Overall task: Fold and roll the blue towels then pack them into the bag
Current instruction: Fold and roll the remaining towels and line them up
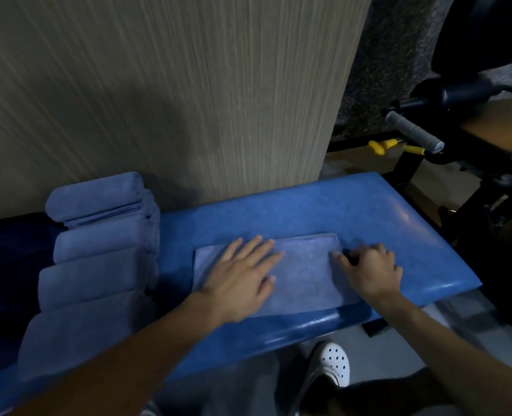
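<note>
A folded blue towel [305,271] lies flat on the blue padded bench [353,211]. My left hand [242,274] presses flat on the towel's left half, fingers straight and spread. My right hand [371,267] is at the towel's right edge with its fingers curled, pinching that edge. Several rolled blue towels [98,259] lie in a row at the bench's left end, one more on top [95,195]. No bag is clearly in view.
A wood-grain wall panel [188,85] stands right behind the bench. Black gym equipment with a grey handle [413,130] and yellow pins stands at the right. Dark blue fabric [5,259] lies at the far left. My white shoe [332,364] shows below the bench's front edge.
</note>
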